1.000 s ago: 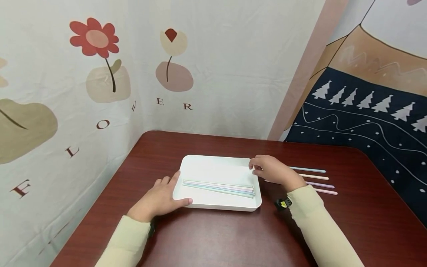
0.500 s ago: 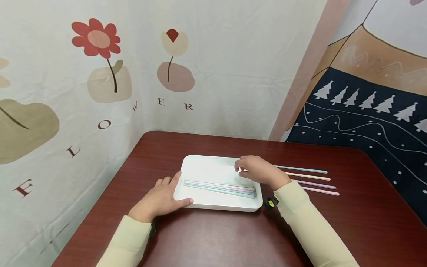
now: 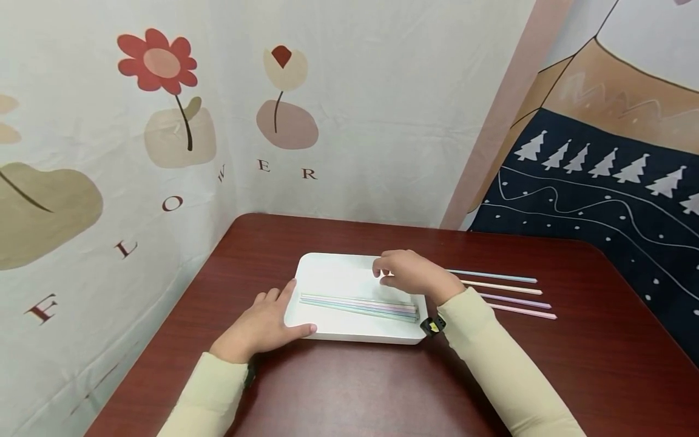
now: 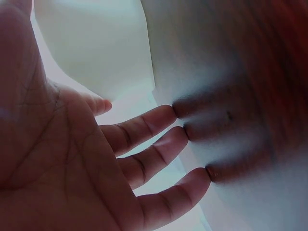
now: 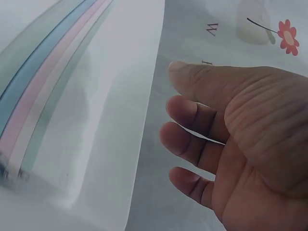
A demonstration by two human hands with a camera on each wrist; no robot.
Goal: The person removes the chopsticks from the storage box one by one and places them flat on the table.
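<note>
1. Head view: white tray (image 3: 338, 273) on a reddish-brown table (image 3: 349, 394); its far right corner is covered by the right hand (image 3: 412, 273).
2. Bundle of pastel strips (image 3: 355, 308) lies lengthwise inside the tray, across its near half. Overlap makes the count hard here; right wrist view gives about 5 bands, upper ends cut off by the frame, lower ends blurred.
3. Left hand (image 3: 256, 325) at the tray's left edge, thumb across the near left corner. Fingers extended and spread, nothing gripped. Left wrist view crops the thumb; whether the fingertips meet the table, cannot tell.
4. Right hand is over the tray's far right part, fingers loosely bent, nothing seen between them. Right wrist view shows the thumb and 3 fingers; 1 finger hidden.
5. Right of the tray, 4 loose strips, far to near: blue strip (image 3: 497, 276), cream strip (image 3: 508, 287), purple strip (image 3: 521, 301), pink strip (image 3: 526, 312). Left ends hidden behind the right hand and right sleeve (image 3: 502, 358).
6. Dark wristband (image 3: 434, 326) by the tray's near right corner, partly covered by the cuff.
</note>
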